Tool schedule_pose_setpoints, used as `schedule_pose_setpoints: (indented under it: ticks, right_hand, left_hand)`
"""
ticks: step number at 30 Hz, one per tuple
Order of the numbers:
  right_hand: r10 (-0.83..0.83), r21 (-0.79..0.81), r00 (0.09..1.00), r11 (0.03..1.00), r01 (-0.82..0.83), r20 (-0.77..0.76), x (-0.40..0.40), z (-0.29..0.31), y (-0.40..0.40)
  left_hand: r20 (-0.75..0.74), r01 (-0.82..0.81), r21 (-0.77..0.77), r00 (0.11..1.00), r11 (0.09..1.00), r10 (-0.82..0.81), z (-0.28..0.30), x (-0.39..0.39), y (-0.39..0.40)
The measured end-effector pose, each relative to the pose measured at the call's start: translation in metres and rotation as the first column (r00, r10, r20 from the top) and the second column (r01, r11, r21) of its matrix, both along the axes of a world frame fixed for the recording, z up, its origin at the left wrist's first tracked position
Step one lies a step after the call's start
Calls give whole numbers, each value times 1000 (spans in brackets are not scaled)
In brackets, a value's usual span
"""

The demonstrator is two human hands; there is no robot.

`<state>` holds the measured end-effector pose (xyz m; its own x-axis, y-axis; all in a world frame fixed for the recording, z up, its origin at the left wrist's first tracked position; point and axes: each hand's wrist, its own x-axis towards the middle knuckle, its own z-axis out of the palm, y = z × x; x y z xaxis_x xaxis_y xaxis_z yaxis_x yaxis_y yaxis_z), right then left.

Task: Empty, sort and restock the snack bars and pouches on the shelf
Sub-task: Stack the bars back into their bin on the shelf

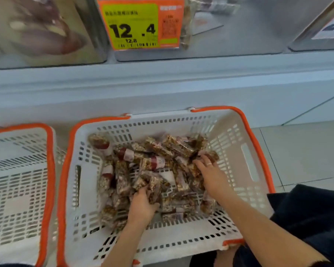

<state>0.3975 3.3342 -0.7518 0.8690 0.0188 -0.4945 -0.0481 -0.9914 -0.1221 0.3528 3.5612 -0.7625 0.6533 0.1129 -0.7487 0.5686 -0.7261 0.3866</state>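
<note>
A white basket with an orange rim (249,135) stands on the floor below the shelf and holds a pile of several clear-wrapped nut snack bars (154,160). My left hand (143,203) is down in the pile, its fingers curled round a bundle of bars near the basket's middle. My right hand (208,170), a ring on one finger, reaches into the right side of the pile, fingertips on the bars there. Whether it grips one is unclear.
A second white basket with an orange rim (48,170) stands to the left, showing only its bare bottom. Above, the shelf carries clear bins (239,35) and an orange and green price tag (141,24) reading 12.4. Grey floor tiles lie to the right.
</note>
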Motion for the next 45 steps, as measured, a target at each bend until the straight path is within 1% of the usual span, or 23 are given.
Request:
schedule_pose_setpoints:
  ticks: [5,9,11,12,14,16,17,18,20,22,23,25,27,28,29,31,35,37,39,41,42,43,45]
  right_hand:
    - [60,-150,998,987,-60,-9,8,-12,6]
    - [65,-134,997,989,-59,47,2,-6,12]
    - [32,-58,989,998,-24,142,-6,-3,15]
    - [-25,18,983,1000,22,184,-10,0,17]
    - [-223,241,937,958,159,269,-16,12,25]
    - [-455,514,837,818,259,303,-21,32,40]
    - [-563,646,770,714,270,301,-23,44,49]
    - [-671,765,698,579,282,250,-26,57,58]
    - [-833,909,552,257,327,37,-33,78,74]
    - [-875,921,426,-57,384,-232,-39,93,81]
    - [-856,895,386,-176,411,-345,-42,99,81]
    - [-793,841,350,-345,416,-498,-47,114,75]
    - [-715,799,364,-490,349,-597,-52,133,69]
    - [-682,780,380,-529,334,-625,-54,144,69]
    - [-649,764,403,-539,355,-645,-58,154,70]
    - [-590,747,459,-509,428,-664,-64,167,76]
    - [-564,799,573,-338,498,-595,-74,176,87]
    - [-546,836,651,-196,513,-528,-77,179,93]
    - [-557,846,680,-78,528,-476,-80,182,101]
    - [-592,844,668,-41,534,-451,-80,184,107]
    - [-602,839,655,-47,542,-456,-80,185,109]
    - [-610,830,640,-51,556,-467,-81,187,111]
    - [-615,823,637,-34,567,-464,-80,190,112]
  left_hand:
    - [14,-19,44,1000,999,19,-25,7,-2]
    - [-8,24,-24,1000,999,-24,-18,10,-10]
    - [-29,-24,-61,999,998,22,-7,15,-14]
    - [-31,-70,-78,997,995,68,0,18,-15]
    - [-26,-182,-138,983,973,180,16,25,-17]
    - [-14,-283,-217,958,934,287,31,29,-18]
    - [10,-317,-263,943,911,332,38,31,-20]
    - [43,-342,-314,927,886,373,47,32,-22]
    - [55,-427,-426,868,798,494,67,36,-24]
    - [-25,-514,-509,811,691,584,89,38,-21]
    - [-42,-514,-535,809,671,586,96,37,-18]
    - [3,-425,-594,848,683,530,110,30,-9]
    - [94,-317,-643,871,697,483,124,22,-3]
    - [149,-275,-653,867,706,476,132,17,-1]
    - [189,-252,-658,857,710,479,138,12,-1]
    - [224,-236,-674,838,700,498,150,4,-1]
    - [120,-322,-710,821,627,558,165,-6,-4]
    - [32,-355,-793,788,495,615,171,-7,-5]
    - [-57,-357,-867,766,349,640,182,-8,-8]
    - [-68,-310,-907,776,286,627,187,-11,-10]
    - [-39,-288,-910,777,299,629,188,-12,-11]
    - [16,-267,-898,772,348,635,189,-13,-13]
    - [175,-212,-832,777,513,605,191,-15,-17]
